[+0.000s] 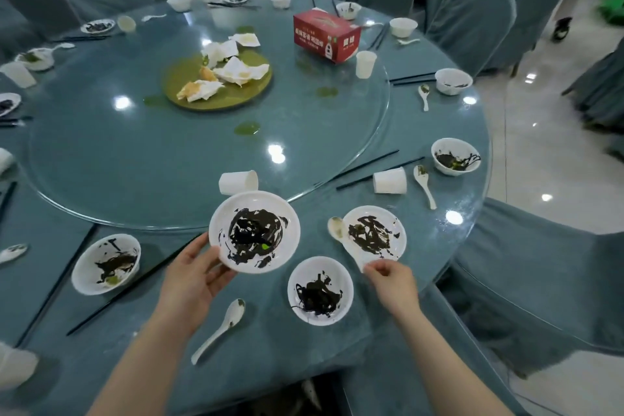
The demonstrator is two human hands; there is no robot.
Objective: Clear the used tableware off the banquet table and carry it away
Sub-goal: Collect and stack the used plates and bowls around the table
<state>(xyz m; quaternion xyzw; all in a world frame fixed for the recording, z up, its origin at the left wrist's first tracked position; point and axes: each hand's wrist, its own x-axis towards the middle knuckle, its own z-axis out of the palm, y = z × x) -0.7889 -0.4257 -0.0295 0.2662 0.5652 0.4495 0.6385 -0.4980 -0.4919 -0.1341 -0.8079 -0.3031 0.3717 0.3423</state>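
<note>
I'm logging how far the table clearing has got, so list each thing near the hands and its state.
Left hand: grips the smeared plate.
Smeared plate: lifted, tilted.
Right hand: pinches the second plate's rim.
Second plate: dirty, spoon on it.
Near bowl: dirty, upright.
Paper cup: tipped over.
Tissue box: upright.

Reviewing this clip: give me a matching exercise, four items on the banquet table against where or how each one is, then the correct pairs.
Items:
1. red tissue box
2. green plate
3. tipped paper cup
4. smeared plate

Places or states:
A. held at its rim by the left hand
B. lying on its side at the near edge of the glass turntable
C. covered with crumpled napkins
D. standing on the far right part of the turntable

Pairs: 1-D, 2-C, 3-B, 4-A
</note>
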